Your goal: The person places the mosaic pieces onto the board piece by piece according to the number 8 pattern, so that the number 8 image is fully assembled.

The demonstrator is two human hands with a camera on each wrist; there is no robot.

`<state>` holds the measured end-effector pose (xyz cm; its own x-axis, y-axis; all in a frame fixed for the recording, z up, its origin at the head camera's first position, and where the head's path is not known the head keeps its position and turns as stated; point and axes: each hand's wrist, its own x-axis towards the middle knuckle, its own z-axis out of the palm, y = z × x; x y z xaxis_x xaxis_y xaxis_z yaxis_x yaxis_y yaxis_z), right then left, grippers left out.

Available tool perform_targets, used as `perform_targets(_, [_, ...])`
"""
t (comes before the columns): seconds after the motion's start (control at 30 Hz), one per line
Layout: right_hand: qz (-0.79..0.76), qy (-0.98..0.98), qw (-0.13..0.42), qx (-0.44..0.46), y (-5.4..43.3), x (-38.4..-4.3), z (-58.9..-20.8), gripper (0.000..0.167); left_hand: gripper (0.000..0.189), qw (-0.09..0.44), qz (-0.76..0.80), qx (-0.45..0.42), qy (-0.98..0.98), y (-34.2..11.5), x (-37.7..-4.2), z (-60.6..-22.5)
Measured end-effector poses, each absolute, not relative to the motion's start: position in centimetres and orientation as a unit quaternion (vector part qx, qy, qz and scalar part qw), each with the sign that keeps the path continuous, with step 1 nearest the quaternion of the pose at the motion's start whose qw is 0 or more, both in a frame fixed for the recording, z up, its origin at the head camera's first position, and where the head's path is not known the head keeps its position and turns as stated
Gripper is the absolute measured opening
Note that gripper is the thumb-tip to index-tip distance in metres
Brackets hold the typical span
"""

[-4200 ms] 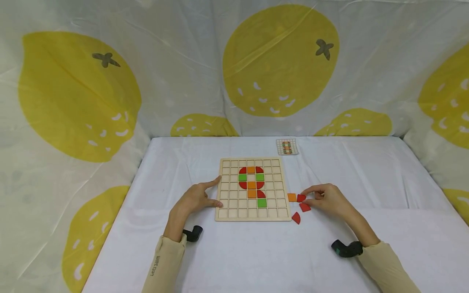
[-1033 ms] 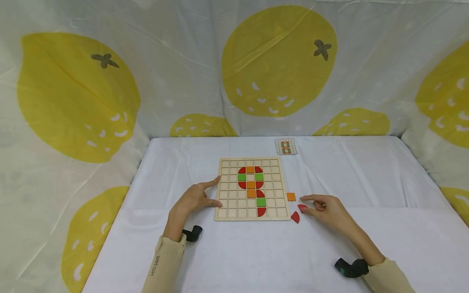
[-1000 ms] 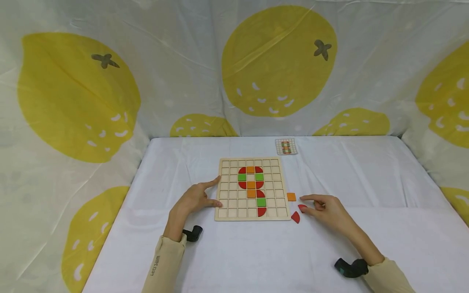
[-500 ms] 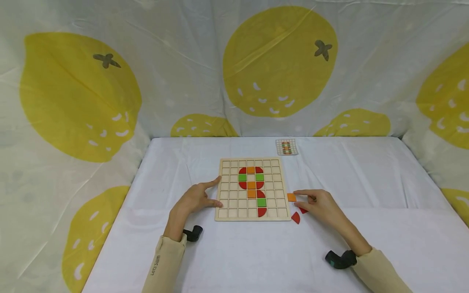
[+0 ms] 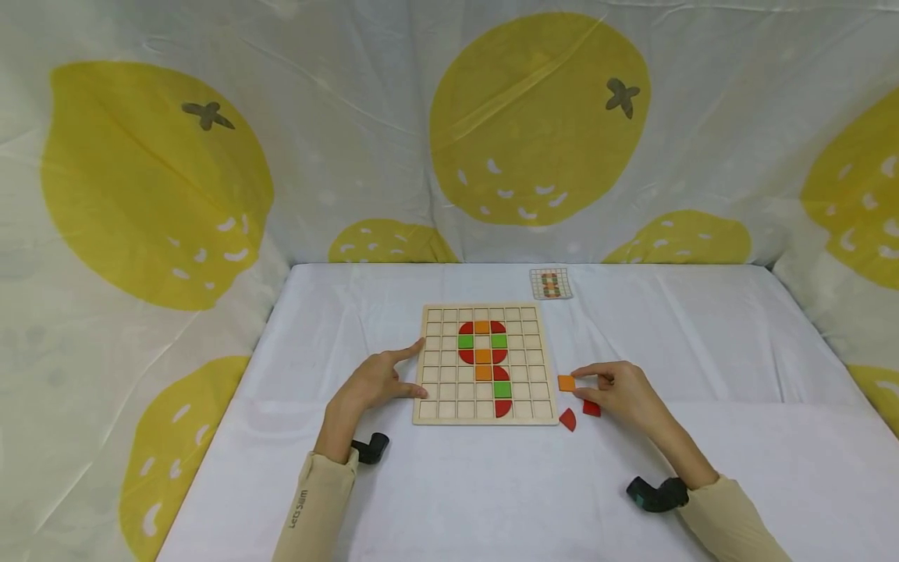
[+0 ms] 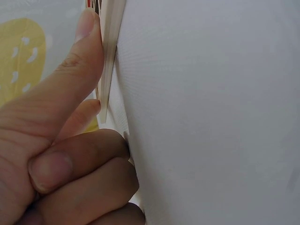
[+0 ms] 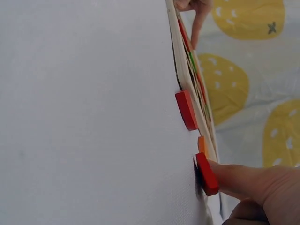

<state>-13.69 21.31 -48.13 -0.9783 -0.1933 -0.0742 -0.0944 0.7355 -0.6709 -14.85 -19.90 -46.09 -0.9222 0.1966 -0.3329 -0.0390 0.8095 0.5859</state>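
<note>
1. On the white cloth-covered table (image 5: 492, 484) sits a square wooden grid board (image 5: 485, 364), partly filled with red, orange and green tiles.
2. Left hand (image 5: 372, 380) rests against the board's left edge, index finger and thumb straight on the rim, other fingers curled under, holding nothing.
3. Just right of the board, the right hand (image 5: 621, 390) pinches a small orange square tile (image 5: 566, 382) with index fingertip and thumb.
4. Two red quarter-round pieces (image 5: 567, 419) (image 5: 591, 407) lie near the board's lower right corner, one under the right hand.
5. Small pattern card (image 5: 551, 283) lies beyond the board's far right corner.
</note>
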Motion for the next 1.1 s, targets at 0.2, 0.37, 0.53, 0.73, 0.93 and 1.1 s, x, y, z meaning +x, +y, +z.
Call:
perform_targets(0.2, [-0.358,0.928,0.071,-0.08,21.3,-13.9,-48.2,0.028,0.101,0.195,0.308,0.037,0.931,-19.9,-14.9,-46.1])
perform_targets(0.37, [-0.361,0.927,0.066,-0.079,21.0,-13.8,-48.1,0.026,0.1,0.197,0.308,0.036,0.93,-19.9,-14.9,-46.0])
perform_targets(0.53, [-0.385,0.916,0.065,-0.098,19.7,-13.5,-47.9,0.024,0.1,0.195,0.31,0.04,0.93,-20.0,-14.8,-45.9])
perform_targets(0.73, [-0.408,0.894,0.085,-0.164,16.6,-12.9,-47.6,0.023,0.1,0.195,0.304,0.038,0.932,-20.0,-14.9,-46.0])
perform_targets(0.93, [-0.416,0.88,0.109,-0.204,13.5,-12.4,-47.5,0.021,0.1,0.196,0.305,0.044,0.931,-20.0,-15.0,-46.2])
perform_targets(1.1, [-0.404,0.88,0.107,-0.226,11.8,-12.0,-47.8,0.02,0.101,0.198,0.303,0.045,0.931,-20.1,-15.1,-46.1])
